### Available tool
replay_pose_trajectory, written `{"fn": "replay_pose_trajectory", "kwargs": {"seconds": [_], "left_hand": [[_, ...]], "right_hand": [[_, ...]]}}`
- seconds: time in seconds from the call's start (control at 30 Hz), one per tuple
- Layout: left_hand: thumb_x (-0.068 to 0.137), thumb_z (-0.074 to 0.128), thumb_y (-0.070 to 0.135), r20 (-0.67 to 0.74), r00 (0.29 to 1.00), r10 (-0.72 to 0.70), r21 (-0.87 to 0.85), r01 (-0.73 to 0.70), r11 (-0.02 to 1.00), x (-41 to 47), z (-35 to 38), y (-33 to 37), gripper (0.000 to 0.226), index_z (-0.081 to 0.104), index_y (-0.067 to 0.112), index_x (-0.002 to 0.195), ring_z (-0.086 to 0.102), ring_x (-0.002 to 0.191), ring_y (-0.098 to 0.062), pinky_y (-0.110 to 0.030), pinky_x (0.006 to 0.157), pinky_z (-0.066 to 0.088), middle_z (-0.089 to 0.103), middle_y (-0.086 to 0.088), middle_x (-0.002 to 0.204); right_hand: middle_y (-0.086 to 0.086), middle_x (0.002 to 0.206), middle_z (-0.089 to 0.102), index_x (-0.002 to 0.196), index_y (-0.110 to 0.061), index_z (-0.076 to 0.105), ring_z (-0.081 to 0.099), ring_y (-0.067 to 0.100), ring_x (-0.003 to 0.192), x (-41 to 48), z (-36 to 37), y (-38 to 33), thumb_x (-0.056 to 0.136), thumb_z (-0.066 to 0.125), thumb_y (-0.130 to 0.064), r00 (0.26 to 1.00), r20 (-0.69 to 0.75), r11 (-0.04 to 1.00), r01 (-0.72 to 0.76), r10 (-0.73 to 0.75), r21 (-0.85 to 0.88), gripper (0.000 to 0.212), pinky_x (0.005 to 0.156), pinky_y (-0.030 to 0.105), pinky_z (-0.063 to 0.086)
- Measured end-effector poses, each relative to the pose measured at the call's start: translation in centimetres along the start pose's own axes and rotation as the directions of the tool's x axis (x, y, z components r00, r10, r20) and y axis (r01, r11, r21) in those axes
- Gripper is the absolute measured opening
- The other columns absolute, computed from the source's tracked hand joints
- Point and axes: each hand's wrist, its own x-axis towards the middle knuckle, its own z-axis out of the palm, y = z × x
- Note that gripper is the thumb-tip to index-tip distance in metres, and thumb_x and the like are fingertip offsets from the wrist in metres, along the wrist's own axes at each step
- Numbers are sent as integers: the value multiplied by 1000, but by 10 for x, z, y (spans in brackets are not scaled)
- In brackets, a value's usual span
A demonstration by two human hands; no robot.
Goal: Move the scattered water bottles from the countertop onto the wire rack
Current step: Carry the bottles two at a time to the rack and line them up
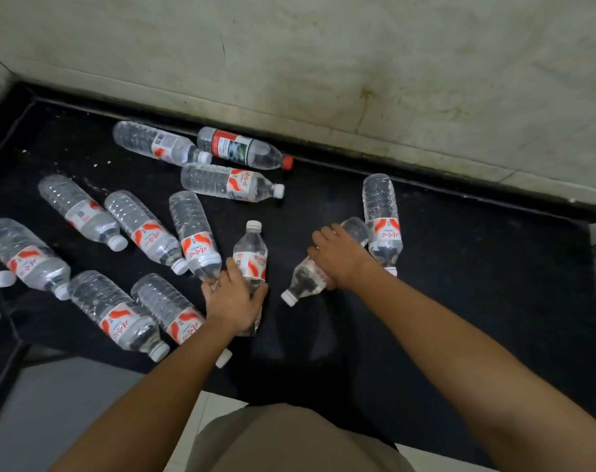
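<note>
Lying scattered on the black table (460, 301) are clear water bottles, most with red-and-white labels; one red-capped bottle (245, 148) is seen near the wall. The left hand (233, 298) is closed around an upturned bottle (252, 257), cap pointing away. The right hand (341, 255) is wrapped over a lying bottle (305, 281), beside another bottle (381, 219). No wire rack is in view.
</note>
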Motion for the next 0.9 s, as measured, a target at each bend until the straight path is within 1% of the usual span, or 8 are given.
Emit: {"fn": "replay_pose_trajectory", "kwargs": {"seconds": [0.1,0.27,0.4,0.47,0.57,0.67,0.8,0.9], "left_hand": [[95,42,64,-18,1000,-4,-10,4,1000,-2,1,4,97,4,-1,157,34,145,-31,-52,120,9,35,-20,157],[96,40,65,-46,998,-40,-60,37,998,0,5,6,94,7,2,157,39,141,-33,-52,119,8,45,-20,149],[90,54,62,-48,998,-49,-198,39,979,3,4,-2,75,29,11,140,53,128,-30,-51,117,14,61,-13,131],[86,61,60,-58,997,-60,-209,46,977,-3,-1,1,68,37,15,131,56,123,-29,-49,113,21,63,-9,127],[83,66,59,-47,995,-92,-195,82,977,-22,-6,12,74,39,20,140,55,123,-33,-50,107,34,57,-9,132],[90,64,52,-60,997,-55,-245,39,969,-37,1,19,62,49,17,138,56,117,-37,-46,98,47,55,-16,127],[85,77,34,-66,997,37,-366,-58,929,-45,5,33,50,59,15,128,61,97,-26,-35,88,48,59,-11,107],[75,86,34,70,997,-27,-434,55,899,-53,10,49,76,50,12,138,59,98,-22,-31,94,47,55,-13,117]], "right_hand": [[10,134,44,137,-16,47,45,29,122,-6,13,-9,72,75,-64,1000,16,997,-24,22,70,86,101,41,37],[10,136,44,136,-17,41,44,29,123,-18,43,-29,68,74,-71,998,26,980,-53,49,192,93,105,44,36],[7,131,55,128,-18,41,57,28,114,-41,58,-38,72,76,-65,974,93,785,-220,205,579,81,97,42,45],[9,133,55,132,-17,40,57,30,117,-54,65,-41,76,72,-65,941,149,678,-323,304,660,80,95,42,46],[10,137,52,135,-16,37,57,30,121,-70,77,-42,79,67,-67,857,268,480,-477,441,736,81,95,43,48],[10,134,53,131,-14,38,60,31,118,-84,87,-40,81,65,-67,792,342,348,-550,506,759,78,93,42,50],[11,133,54,134,-12,38,60,31,118,-101,98,-39,85,63,-66,757,361,291,-575,544,765,77,90,40,48],[12,134,53,136,-11,37,60,32,119,-111,104,-44,86,62,-66,747,371,277,-584,552,763,79,92,41,48]]}}
